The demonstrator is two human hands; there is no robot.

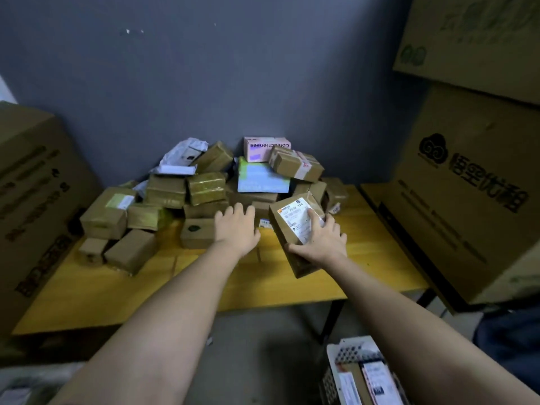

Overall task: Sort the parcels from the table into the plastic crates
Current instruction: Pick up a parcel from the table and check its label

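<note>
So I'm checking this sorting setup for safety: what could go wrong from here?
1. The right hand grips the labelled parcel alone, tilted over the table edge; it might slip.
2. The left hand reaches into the heaped pile, where the taped box on top sits tilted and could tumble.
3. The crate sits low by the right arm, easy to miss.

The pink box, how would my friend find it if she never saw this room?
Look at the yellow table against the grey wall, heaped with brown parcels. Go to the very back of the pile, right by the wall. The pink box sits on top there, above a blue and green packet; it is the only pink one, and its printed words are upside down.
</note>
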